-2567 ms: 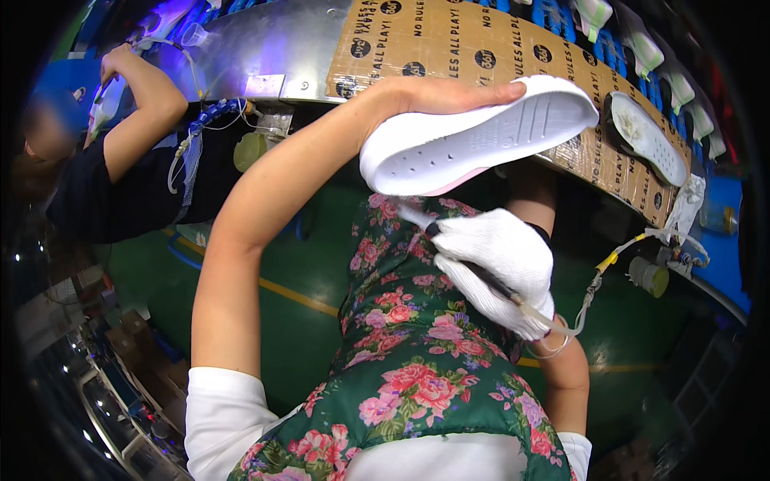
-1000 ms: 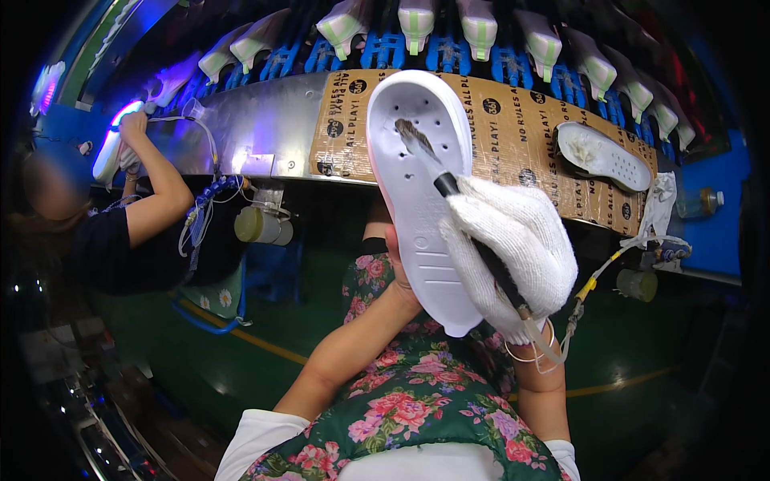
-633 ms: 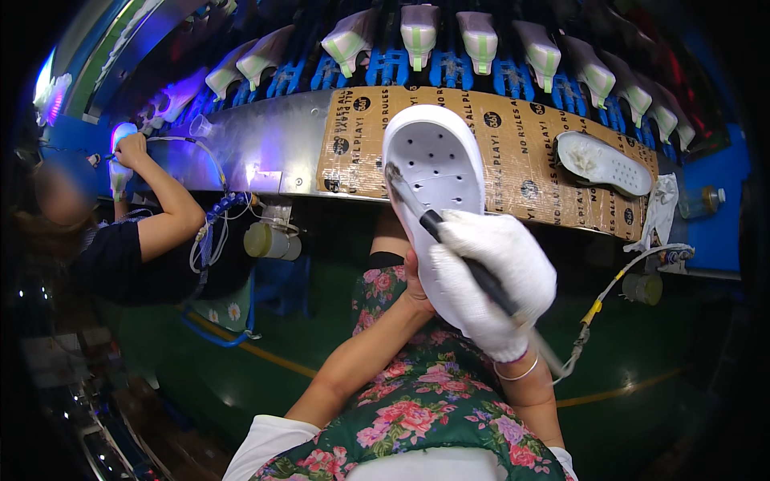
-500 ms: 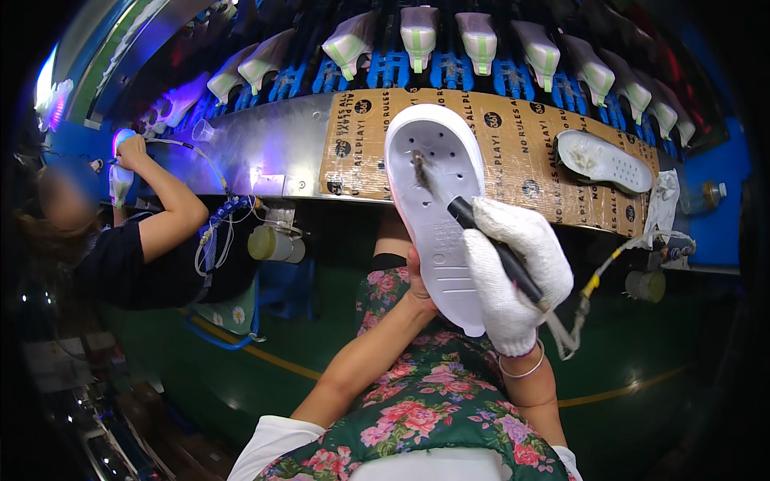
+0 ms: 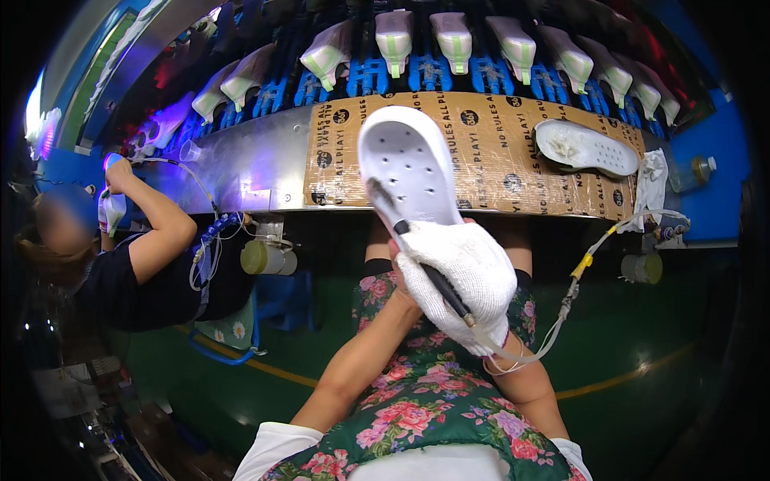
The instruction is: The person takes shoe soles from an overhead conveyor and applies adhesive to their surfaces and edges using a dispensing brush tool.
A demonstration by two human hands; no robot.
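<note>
A white shoe sole (image 5: 424,188), dotted with small holes in its toe half, is held up in front of me. My left hand (image 5: 400,276), bare, grips it from beneath at its left edge; most of those fingers are hidden. In my right hand (image 5: 467,276), under a white knit glove, is a black-handled brush (image 5: 437,279) with a hose running from its rear end. The bristles touch the sole's left rim near the middle. The gloved hand covers the heel half of the sole.
A printed cardboard sheet (image 5: 489,180) covers part of the metal bench (image 5: 277,160). On it, at right, lies another white sole (image 5: 585,151) with whitish clumps inside. Behind stand several pale shoe uppers (image 5: 395,40) on blue holders. At left a co-worker's arm (image 5: 164,232) holds another shoe.
The brush has moved from the inside of the toe to the sole's left rim. My right hand has swung left across the sole, and the view has shifted slightly.
</note>
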